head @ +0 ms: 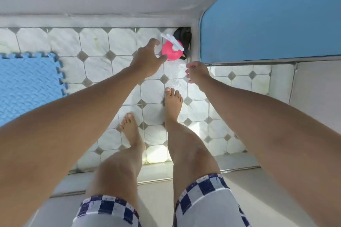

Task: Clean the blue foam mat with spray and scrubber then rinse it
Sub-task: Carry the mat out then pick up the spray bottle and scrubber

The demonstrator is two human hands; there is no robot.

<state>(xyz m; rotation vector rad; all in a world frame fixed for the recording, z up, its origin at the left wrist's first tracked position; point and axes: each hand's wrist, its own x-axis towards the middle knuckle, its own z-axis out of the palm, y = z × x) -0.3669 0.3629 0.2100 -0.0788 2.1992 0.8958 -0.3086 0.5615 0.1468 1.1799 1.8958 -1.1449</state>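
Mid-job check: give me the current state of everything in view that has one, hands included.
Left hand: open, fingers spread, close to the bottle, not yet gripping.
Right hand: empty, fingers loosely curled.
Pink spray bottle: upright on the tiled floor, in the corner.
Blue foam mat: flat on the floor, untouched.
Dark item behind the bottle: unclear.

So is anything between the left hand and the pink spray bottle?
Nothing visible. The left hand, fingers spread, is just short of the pink spray bottle, with only bare floor tile between them. A dark object sits behind the bottle, in the corner.
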